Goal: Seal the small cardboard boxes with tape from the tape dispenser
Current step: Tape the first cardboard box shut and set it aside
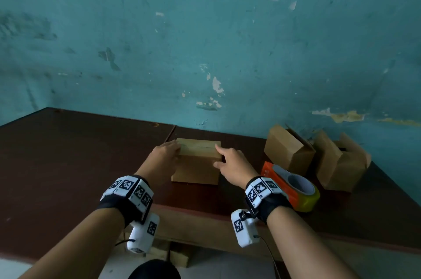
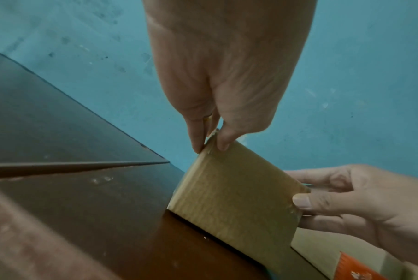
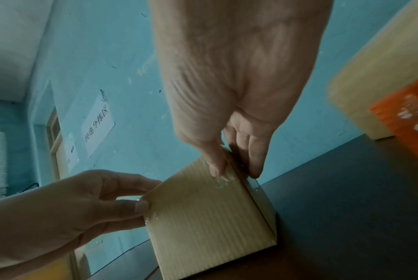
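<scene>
A small closed cardboard box (image 1: 196, 169) stands on the dark brown table (image 1: 68, 153) in front of me. My left hand (image 1: 175, 148) pinches its upper left edge, thumb on the near face and fingers on the side, as the left wrist view shows (image 2: 209, 147). My right hand (image 1: 218, 155) pinches the upper right edge the same way (image 3: 234, 170). Clear tape glints on the box (image 3: 207, 227) near both thumbs. The orange tape dispenser (image 1: 293, 185) with its roll lies on the table just right of my right wrist, untouched.
Two more cardboard boxes (image 1: 288, 151) (image 1: 341, 162) with raised flaps stand at the back right against the teal wall. The table's near edge runs below my wrists. A seam in the tabletop runs left of the held box.
</scene>
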`<control>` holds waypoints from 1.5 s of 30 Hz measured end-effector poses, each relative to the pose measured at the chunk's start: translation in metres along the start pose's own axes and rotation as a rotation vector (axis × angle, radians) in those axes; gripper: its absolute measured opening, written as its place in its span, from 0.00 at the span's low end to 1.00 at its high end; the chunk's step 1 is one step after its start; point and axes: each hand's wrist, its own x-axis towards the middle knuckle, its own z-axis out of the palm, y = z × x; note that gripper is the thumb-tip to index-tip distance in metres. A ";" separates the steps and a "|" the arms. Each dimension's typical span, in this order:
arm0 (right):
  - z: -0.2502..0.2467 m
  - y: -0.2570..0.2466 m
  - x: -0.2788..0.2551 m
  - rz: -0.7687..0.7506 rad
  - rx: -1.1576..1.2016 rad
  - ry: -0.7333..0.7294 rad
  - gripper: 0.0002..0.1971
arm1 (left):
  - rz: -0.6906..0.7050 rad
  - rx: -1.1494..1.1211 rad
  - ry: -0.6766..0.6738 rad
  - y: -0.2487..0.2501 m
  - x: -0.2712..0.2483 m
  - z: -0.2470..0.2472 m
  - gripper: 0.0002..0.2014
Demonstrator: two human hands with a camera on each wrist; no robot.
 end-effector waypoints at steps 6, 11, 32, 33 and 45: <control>0.009 -0.011 0.030 -0.015 -0.024 0.008 0.33 | -0.118 0.087 -0.068 -0.017 0.032 -0.006 0.13; 0.010 -0.022 0.052 -0.019 -0.062 0.027 0.32 | -0.143 0.172 -0.132 -0.029 0.060 -0.010 0.17; 0.008 -0.020 0.162 0.010 -0.097 0.006 0.32 | -0.102 0.385 -0.191 -0.055 0.159 0.003 0.16; 0.007 -0.018 0.167 0.010 -0.097 0.008 0.31 | -0.101 0.381 -0.190 -0.058 0.165 0.003 0.16; 0.008 -0.005 0.204 -0.014 -0.022 0.031 0.34 | -0.054 0.361 -0.150 -0.075 0.204 0.016 0.19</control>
